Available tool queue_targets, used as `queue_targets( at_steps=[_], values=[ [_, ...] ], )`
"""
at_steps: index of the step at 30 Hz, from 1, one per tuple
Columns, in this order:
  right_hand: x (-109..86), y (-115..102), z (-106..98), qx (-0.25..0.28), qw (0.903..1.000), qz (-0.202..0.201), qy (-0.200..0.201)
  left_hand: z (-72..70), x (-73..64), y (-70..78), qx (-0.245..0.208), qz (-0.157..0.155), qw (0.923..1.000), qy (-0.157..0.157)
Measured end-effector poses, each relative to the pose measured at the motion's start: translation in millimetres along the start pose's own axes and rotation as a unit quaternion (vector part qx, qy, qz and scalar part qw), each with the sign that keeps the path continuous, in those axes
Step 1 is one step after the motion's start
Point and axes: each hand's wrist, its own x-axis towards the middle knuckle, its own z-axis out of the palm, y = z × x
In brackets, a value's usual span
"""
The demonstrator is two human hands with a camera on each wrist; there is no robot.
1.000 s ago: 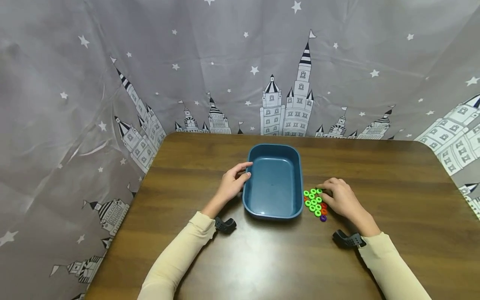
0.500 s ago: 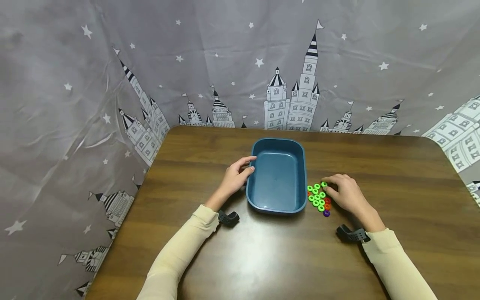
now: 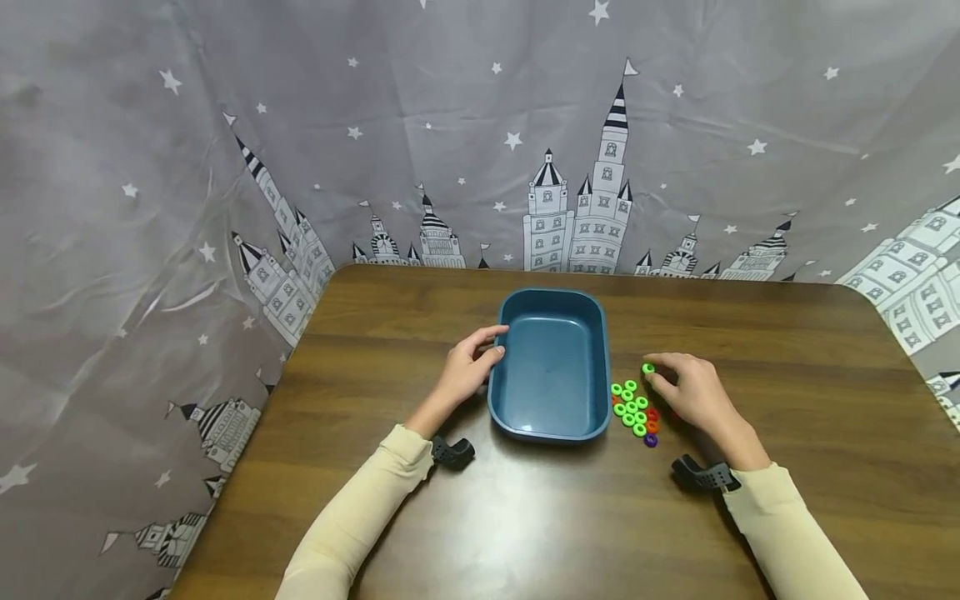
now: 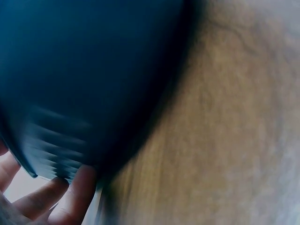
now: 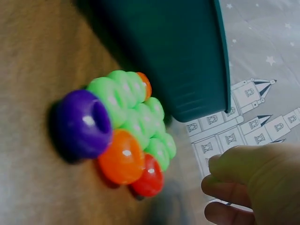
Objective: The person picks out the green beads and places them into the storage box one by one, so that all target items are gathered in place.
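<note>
Pinching a green ring (image 3: 645, 367), the right hand (image 3: 693, 392) leaves the pile (image 3: 634, 408)

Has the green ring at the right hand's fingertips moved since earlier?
Yes: the green ring has moved away from the purple ring, toward the table's far edge.

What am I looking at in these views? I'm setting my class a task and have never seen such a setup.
There is no robot here: these are a person's two bare hands. The wide view comes from a camera worn on the head, looking forward and down. The other two come from cameras on the wrists, so they look close and blurry in places.

On the wooden table stands a blue bin. Beside it lie small rings, mostly green, with a few red, orange and purple. The left hand touches the bin's side. The right hand pinches one green ring between thumb and finger.
</note>
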Motion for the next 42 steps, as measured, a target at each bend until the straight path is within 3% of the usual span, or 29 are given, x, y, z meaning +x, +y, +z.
queue_targets(
  at_steps=[14,24,42],
  values=[
    [14.4,-12,-3,0.025,0.9990,-0.016,0.034,-1.4,-3.2,-3.6,0.012,0.006,0.9999,0.002],
    [26.0,-27,0,0.030,0.9954,-0.060,0.069,-1.4,-5.2,-9.0,0.003,0.014,0.9999,0.002],
    [47.5,-60,6,0.056,0.9940,-0.082,0.046,1.6,-0.6,-7.8,0.002,0.020,0.9998,0.001]
  ],
)
